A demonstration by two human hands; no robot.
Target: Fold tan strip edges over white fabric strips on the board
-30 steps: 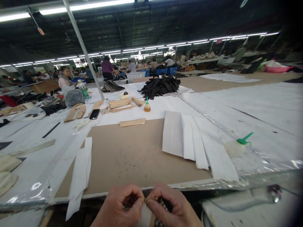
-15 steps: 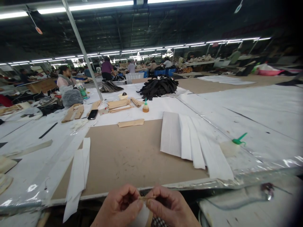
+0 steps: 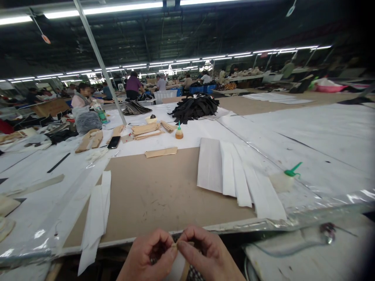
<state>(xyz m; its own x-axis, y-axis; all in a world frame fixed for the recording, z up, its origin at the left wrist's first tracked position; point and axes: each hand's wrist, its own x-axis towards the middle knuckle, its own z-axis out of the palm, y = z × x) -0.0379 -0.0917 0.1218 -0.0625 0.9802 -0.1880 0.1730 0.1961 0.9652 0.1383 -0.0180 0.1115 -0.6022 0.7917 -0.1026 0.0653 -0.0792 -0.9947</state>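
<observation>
At the bottom of the head view, my left hand (image 3: 152, 255) and my right hand (image 3: 205, 253) meet just off the table's front edge. Both pinch the upper edge of a small tan piece with a white face (image 3: 177, 268), which could be leather or fabric. Its lower part runs out of the frame, and my fingers cover most of its top. Beyond my hands lies a brown board (image 3: 152, 195) on the table. A fan of white strips (image 3: 234, 171) rests on its right side, and more white strips (image 3: 95, 218) hang over the front edge at left.
A tan strip (image 3: 161, 152) lies at the board's far edge. Behind it stand a small glue bottle (image 3: 179, 133), stacked tan pieces (image 3: 146, 130), a phone (image 3: 114, 142) and a black heap (image 3: 195, 107). A green-capped bottle (image 3: 288, 175) lies at right. Co-workers sit farther back.
My right thumb has shifted up and left along the piece's top edge, closer to my left fingertips. The view has moved slightly.
</observation>
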